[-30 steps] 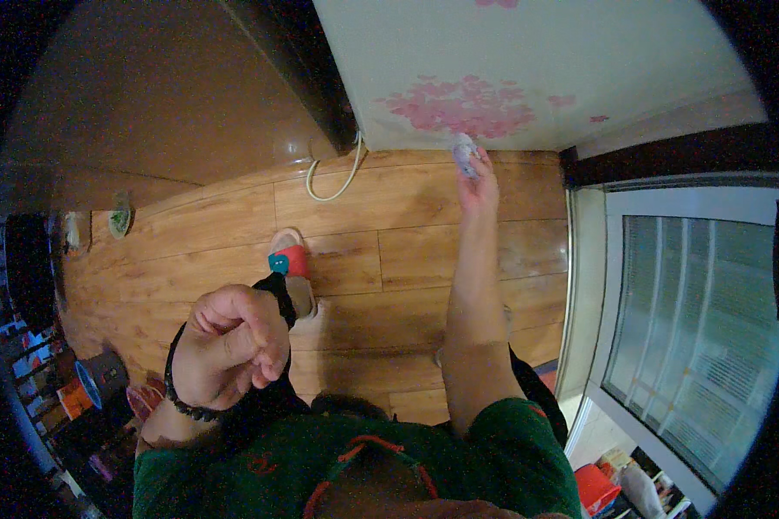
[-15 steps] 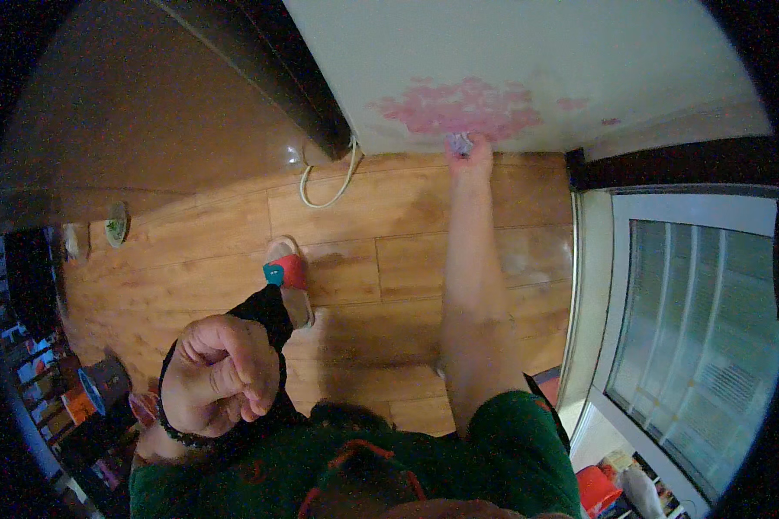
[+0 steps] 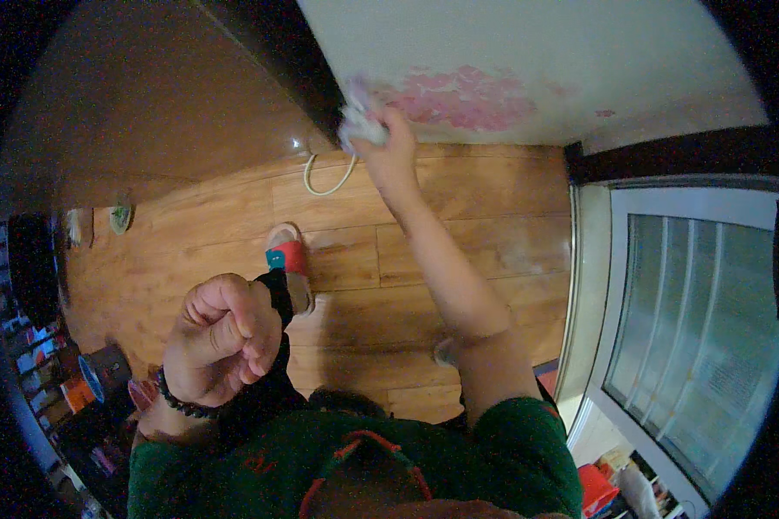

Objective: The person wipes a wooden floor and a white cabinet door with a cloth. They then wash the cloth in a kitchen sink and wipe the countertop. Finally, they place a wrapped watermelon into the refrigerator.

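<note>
Right hand (image 3: 391,149): I see it has swung left from below the pink flower pattern (image 3: 466,99) to the panel's left edge.
Cloth (image 3: 361,128): pale, crumpled, soft and motion-blurred; the right fingers are bent around it, folds sticking out. I can't tell whether it touches the panel.
Panel (image 3: 511,39): white, flat and smooth-looking.
Left hand (image 3: 225,333): curled into a loose fist, nothing visible in it, beaded bracelet (image 3: 186,406) at the wrist.
Edges: dark upright (image 3: 281,43) just beside the cloth, looped cable (image 3: 325,191) below.
Room: wood-grain floor (image 3: 342,255) stretches between right forearm and slipper (image 3: 287,257).
Changed: more cloth shows now; left hand nearly unmoved.
</note>
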Action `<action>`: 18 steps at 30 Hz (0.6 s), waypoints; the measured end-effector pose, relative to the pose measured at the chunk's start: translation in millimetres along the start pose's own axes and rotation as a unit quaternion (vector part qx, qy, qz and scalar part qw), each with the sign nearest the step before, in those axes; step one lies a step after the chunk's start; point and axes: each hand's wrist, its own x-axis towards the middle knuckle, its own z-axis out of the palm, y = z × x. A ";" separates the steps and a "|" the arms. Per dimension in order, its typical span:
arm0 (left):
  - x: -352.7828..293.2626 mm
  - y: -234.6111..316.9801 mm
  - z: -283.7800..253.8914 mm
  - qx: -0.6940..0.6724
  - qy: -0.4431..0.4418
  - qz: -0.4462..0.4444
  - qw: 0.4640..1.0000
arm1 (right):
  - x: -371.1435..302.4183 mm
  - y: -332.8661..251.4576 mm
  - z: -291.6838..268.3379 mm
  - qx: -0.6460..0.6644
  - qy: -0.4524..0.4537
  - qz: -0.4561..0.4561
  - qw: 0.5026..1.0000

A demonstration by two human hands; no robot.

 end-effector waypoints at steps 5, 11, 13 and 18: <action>-0.4 1.7 -0.1 -0.007 -0.010 -0.020 1.000 | -62.8 157.9 -44.2 0.357 0.056 0.374 0.854; 1.3 6.5 -6.1 -0.038 0.007 -0.029 0.999 | -20.1 194.2 -10.1 0.343 0.038 0.466 0.815; 5.4 8.2 -6.1 -0.042 0.001 -0.035 0.998 | 4.4 207.2 0.4 0.312 0.062 0.478 0.819; 9.7 17.7 -16.8 -0.035 0.012 -0.018 0.999 | 21.8 89.3 40.7 0.467 0.108 0.388 0.787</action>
